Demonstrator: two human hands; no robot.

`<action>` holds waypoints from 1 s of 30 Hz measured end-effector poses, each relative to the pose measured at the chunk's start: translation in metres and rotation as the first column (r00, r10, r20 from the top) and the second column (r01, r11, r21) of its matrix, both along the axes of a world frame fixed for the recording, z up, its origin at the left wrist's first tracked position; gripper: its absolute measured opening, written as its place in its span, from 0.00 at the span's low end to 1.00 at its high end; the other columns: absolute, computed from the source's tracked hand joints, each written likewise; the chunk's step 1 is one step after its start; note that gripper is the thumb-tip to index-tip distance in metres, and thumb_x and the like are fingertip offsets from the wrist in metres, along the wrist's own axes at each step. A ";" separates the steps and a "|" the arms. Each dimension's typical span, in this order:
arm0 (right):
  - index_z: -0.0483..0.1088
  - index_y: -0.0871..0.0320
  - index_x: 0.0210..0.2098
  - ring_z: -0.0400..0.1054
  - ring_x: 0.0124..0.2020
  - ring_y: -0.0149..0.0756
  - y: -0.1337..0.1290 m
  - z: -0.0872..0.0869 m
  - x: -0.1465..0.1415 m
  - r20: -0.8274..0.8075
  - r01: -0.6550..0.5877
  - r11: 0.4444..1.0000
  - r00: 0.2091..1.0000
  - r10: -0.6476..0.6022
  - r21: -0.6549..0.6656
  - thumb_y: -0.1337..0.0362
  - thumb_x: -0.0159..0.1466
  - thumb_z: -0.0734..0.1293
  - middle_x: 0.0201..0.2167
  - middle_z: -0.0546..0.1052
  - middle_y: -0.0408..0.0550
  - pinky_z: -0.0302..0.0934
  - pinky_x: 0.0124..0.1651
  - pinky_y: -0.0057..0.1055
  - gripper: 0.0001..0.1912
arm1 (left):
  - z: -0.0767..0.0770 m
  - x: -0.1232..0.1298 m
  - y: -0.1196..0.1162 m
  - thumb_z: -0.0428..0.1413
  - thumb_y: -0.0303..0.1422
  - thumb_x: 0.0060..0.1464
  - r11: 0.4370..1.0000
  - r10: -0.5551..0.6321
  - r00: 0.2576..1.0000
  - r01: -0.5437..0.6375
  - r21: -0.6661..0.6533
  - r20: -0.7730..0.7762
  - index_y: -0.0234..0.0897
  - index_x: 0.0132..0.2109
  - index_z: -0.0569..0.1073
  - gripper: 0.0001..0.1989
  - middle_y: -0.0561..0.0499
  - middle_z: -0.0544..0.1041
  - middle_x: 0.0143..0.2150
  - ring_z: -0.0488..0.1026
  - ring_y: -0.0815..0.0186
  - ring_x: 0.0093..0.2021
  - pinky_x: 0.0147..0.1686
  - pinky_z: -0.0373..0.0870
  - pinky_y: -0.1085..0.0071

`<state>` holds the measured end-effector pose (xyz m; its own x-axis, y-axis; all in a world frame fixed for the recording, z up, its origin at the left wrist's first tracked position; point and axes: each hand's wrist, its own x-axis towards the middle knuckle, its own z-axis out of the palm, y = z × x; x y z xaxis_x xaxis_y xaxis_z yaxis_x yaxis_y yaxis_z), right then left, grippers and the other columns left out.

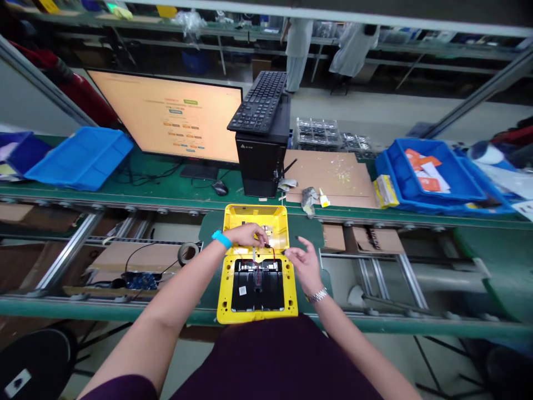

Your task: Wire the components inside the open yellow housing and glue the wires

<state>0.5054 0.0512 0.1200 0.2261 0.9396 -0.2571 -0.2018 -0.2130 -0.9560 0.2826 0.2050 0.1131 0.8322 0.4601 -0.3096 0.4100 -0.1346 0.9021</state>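
A yellow plastic housing lies opened in two halves on a green mat (pixel 308 233), with its upper half (pixel 256 219) beyond its lower half (pixel 229 289). The lower half has a black interior (pixel 250 291) with a white label. Thin red and black wires (pixel 257 272) run between the halves. My left hand (pixel 245 236), with a blue wristband, pinches a small wire connector (pixel 266 244) above the upper half. My right hand (pixel 305 262), with a metal wristwatch, is just right of the wires, its fingers apart and holding nothing.
The green bench (pixel 125 191) holds a monitor (pixel 166 114), a black computer tower (pixel 258 155) with a keyboard on top, a mouse (pixel 219 188), blue trays (pixel 79 158), and cardboard (pixel 328 175). Roller rails run along the bench. Two people stand in the background.
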 end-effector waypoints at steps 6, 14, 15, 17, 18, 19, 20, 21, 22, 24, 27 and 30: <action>0.59 0.56 0.50 0.76 0.30 0.38 0.031 -0.018 -0.043 -0.139 0.011 0.987 0.990 -0.033 -0.158 0.55 0.45 0.83 0.29 0.82 0.45 0.71 0.39 0.35 0.41 | -0.019 0.005 0.018 0.66 0.28 0.50 0.977 -0.061 0.996 0.073 -0.199 0.068 0.36 0.50 0.82 0.17 0.46 0.85 0.39 0.82 0.63 0.40 0.45 0.76 0.66; 0.58 0.52 0.45 0.69 0.19 0.33 0.035 -0.032 -0.066 -0.111 0.152 0.950 0.976 -0.188 -0.272 0.59 0.44 0.81 0.29 0.81 0.43 0.61 0.16 0.26 0.36 | -0.021 0.009 0.024 0.64 0.24 0.50 0.960 -0.091 0.992 0.110 -0.258 0.085 0.35 0.50 0.80 0.18 0.48 0.84 0.37 0.80 0.66 0.37 0.43 0.74 0.69; 0.58 0.52 0.45 0.70 0.20 0.33 0.034 -0.033 -0.068 -0.102 0.165 0.949 0.975 -0.198 -0.268 0.59 0.45 0.80 0.30 0.81 0.43 0.61 0.16 0.26 0.35 | -0.019 0.009 0.024 0.63 0.24 0.50 0.959 -0.095 0.992 0.113 -0.260 0.080 0.35 0.50 0.80 0.18 0.48 0.83 0.37 0.80 0.66 0.37 0.43 0.74 0.69; 0.58 0.51 0.45 0.69 0.20 0.32 0.033 -0.035 -0.070 -0.080 0.189 0.947 0.973 -0.216 -0.258 0.59 0.46 0.79 0.31 0.81 0.43 0.62 0.16 0.26 0.34 | -0.018 0.010 0.025 0.64 0.25 0.50 0.960 -0.100 0.992 0.117 -0.256 0.077 0.35 0.49 0.80 0.17 0.48 0.83 0.36 0.79 0.66 0.37 0.42 0.74 0.70; 0.58 0.51 0.46 0.69 0.20 0.32 0.033 -0.036 -0.071 -0.072 0.198 0.946 0.972 -0.223 -0.255 0.59 0.47 0.79 0.31 0.82 0.43 0.63 0.16 0.26 0.34 | -0.018 0.010 0.025 0.64 0.25 0.50 0.961 -0.103 0.992 0.119 -0.251 0.078 0.34 0.49 0.80 0.17 0.48 0.83 0.36 0.79 0.66 0.37 0.42 0.74 0.70; 0.58 0.51 0.46 0.70 0.20 0.32 0.033 -0.037 -0.071 -0.066 0.205 0.945 0.971 -0.228 -0.255 0.60 0.47 0.79 0.31 0.81 0.43 0.63 0.16 0.27 0.33 | -0.019 0.011 0.025 0.64 0.26 0.50 0.962 -0.106 0.991 0.123 -0.246 0.080 0.34 0.49 0.80 0.17 0.48 0.83 0.37 0.79 0.66 0.38 0.42 0.74 0.70; 0.58 0.51 0.46 0.70 0.20 0.33 0.033 -0.038 -0.072 -0.062 0.209 0.944 0.971 -0.232 -0.256 0.60 0.48 0.78 0.31 0.81 0.43 0.64 0.17 0.27 0.33 | -0.019 0.011 0.026 0.64 0.26 0.50 0.962 -0.113 0.990 0.129 -0.241 0.080 0.34 0.49 0.80 0.17 0.48 0.82 0.37 0.79 0.65 0.38 0.42 0.74 0.70; 0.58 0.51 0.46 0.71 0.21 0.34 0.033 -0.038 -0.072 -0.060 0.211 0.944 0.971 -0.233 -0.254 0.60 0.48 0.78 0.31 0.81 0.43 0.64 0.17 0.27 0.33 | -0.020 0.011 0.026 0.64 0.26 0.50 0.962 -0.122 0.989 0.137 -0.237 0.078 0.34 0.49 0.80 0.17 0.48 0.82 0.37 0.79 0.65 0.38 0.42 0.73 0.70; 0.58 0.51 0.46 0.71 0.21 0.34 0.033 -0.039 -0.072 -0.056 0.210 0.945 0.971 -0.231 -0.250 0.60 0.48 0.78 0.31 0.81 0.43 0.64 0.17 0.27 0.32 | -0.021 0.011 0.027 0.64 0.26 0.50 0.962 -0.131 0.989 0.145 -0.233 0.075 0.34 0.49 0.80 0.17 0.48 0.82 0.38 0.79 0.65 0.38 0.42 0.73 0.70; 0.58 0.52 0.47 0.72 0.22 0.35 0.032 -0.038 -0.072 -0.046 0.203 0.950 0.974 -0.220 -0.236 0.59 0.49 0.78 0.31 0.81 0.44 0.65 0.18 0.28 0.32 | -0.021 0.012 0.027 0.63 0.26 0.50 0.962 -0.147 0.987 0.156 -0.224 0.059 0.34 0.50 0.79 0.17 0.48 0.82 0.38 0.79 0.65 0.39 0.41 0.73 0.70; 0.58 0.53 0.49 0.73 0.24 0.36 0.031 -0.035 -0.072 -0.024 0.188 0.955 0.980 -0.199 -0.230 0.60 0.50 0.76 0.31 0.81 0.44 0.66 0.19 0.28 0.32 | -0.019 0.012 0.028 0.62 0.26 0.50 0.964 -0.164 0.986 0.166 -0.207 0.027 0.34 0.51 0.79 0.19 0.48 0.82 0.38 0.78 0.64 0.38 0.40 0.72 0.70; 0.58 0.55 0.52 0.72 0.23 0.34 0.031 -0.032 -0.073 0.006 0.182 0.954 0.983 -0.186 -0.237 0.63 0.53 0.75 0.32 0.82 0.45 0.65 0.20 0.28 0.32 | -0.018 0.012 0.029 0.62 0.27 0.50 0.966 -0.165 0.986 0.162 -0.202 -0.001 0.35 0.52 0.79 0.19 0.48 0.83 0.38 0.78 0.64 0.38 0.39 0.71 0.70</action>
